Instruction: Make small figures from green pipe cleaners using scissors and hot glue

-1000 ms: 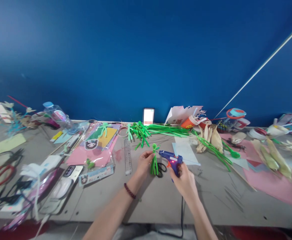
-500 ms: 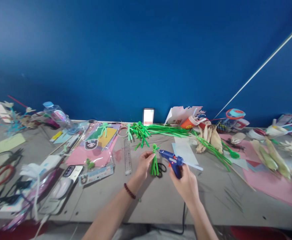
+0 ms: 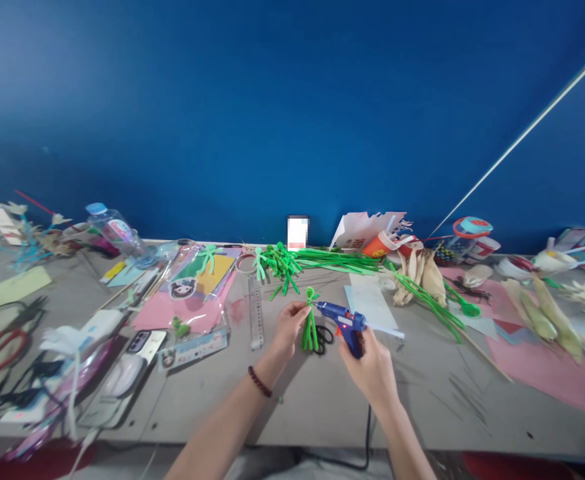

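Between the fingertips of my left hand (image 3: 291, 328) is a green pipe-cleaner figure (image 3: 309, 333), with a round curled top and several strands hanging down. My right hand (image 3: 369, 367) grips a blue hot glue gun (image 3: 345, 319) by its handle, a finger near the orange trigger. The gun's nozzle points left and lies at or close to the figure's upper part; contact cannot be made out. A clear glue stick (image 3: 386, 330) juts from the gun's back. Black-handled scissors (image 3: 324, 340) lie on the table behind the figure, partly hidden.
A clear ruler (image 3: 256, 313) lies left of my hands. Green pipe cleaners (image 3: 339, 260) are heaped at the back by the blue wall. Pink paper (image 3: 182, 313) and a phone (image 3: 147, 347) are on the left. Dried husks (image 3: 432, 277) and an orange paper cup (image 3: 378, 245) stand right.
The glue gun in my right hand has shifted slightly left, bringing its nozzle nearer the green figure. My left hand and the figure stay in place.
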A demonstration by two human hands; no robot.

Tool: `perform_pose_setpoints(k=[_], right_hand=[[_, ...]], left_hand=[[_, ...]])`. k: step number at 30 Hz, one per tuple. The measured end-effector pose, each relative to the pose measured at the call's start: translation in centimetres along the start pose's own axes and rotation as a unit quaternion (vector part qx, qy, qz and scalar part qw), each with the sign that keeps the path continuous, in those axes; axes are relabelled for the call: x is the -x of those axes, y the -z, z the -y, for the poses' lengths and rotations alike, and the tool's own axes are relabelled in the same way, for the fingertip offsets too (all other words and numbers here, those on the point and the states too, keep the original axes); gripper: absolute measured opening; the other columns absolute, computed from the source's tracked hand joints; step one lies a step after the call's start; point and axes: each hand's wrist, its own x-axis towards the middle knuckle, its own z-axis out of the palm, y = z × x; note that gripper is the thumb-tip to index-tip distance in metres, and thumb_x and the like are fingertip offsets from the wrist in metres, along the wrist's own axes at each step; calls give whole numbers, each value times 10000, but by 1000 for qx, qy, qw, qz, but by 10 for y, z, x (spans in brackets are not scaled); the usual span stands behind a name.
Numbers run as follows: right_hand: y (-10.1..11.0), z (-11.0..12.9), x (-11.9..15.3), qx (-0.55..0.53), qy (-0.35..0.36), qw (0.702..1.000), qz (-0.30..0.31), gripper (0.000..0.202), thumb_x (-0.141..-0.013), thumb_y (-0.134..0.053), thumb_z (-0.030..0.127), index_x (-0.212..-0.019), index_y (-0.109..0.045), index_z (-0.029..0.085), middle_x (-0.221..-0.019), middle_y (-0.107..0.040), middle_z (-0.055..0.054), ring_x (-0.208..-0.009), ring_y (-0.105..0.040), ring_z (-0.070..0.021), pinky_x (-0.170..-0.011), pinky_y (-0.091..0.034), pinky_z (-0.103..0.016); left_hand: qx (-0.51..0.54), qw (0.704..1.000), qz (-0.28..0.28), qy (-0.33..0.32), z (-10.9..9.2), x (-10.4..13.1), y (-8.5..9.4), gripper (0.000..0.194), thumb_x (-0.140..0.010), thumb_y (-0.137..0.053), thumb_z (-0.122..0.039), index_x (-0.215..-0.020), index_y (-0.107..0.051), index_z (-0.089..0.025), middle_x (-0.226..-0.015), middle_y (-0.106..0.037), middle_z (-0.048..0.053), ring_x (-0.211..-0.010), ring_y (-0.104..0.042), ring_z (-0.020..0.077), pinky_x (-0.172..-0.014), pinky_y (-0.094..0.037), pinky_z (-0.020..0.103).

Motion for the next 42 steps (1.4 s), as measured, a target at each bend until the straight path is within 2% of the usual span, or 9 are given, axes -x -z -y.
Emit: perform_pose_setpoints(k=[11,19,30,42], right_hand=[[-1,-1,-1,9,26,999,-20,198,-768,-514,313,-918,-544,188,-637,-668,-28,-559,-653,-206,-518,-458,-245],[-2,0,-1,6,31,999,-24,180,-770,-517,313,-901,-547,194,-648,-671,-28,-558,-653,-200,-519,-463,-238],[-1,0,-1,13,39,999,-29,181,-763,-522,304,-901,-557,193,-620,-659,-22,-537,-643,-197,-511,-460,-237],[4,5,0,-21,38,998,-43,199,-777,-516,307,-923,-576,186,-660,-675,-26,-558,-653,-183,-546,-488,-233]], left_hand=[[17,1000,11,-4,-4,5,-1,275,-521,-811,-301,-669,-651,-133,-544,-546,-35,-475,-437,55,-499,-323,205],[17,1000,-8,6,1,-2,0,305,-480,-821,-296,-652,-627,-136,-509,-524,-50,-443,-425,52,-482,-311,203],[23,1000,8,-10,-1,3,0,228,-550,-786,-266,-671,-643,-135,-538,-524,-40,-470,-427,55,-496,-308,201],[28,999,1,16,3,-1,1,307,-503,-823,-312,-665,-624,-143,-506,-513,-47,-453,-424,65,-467,-307,211]])
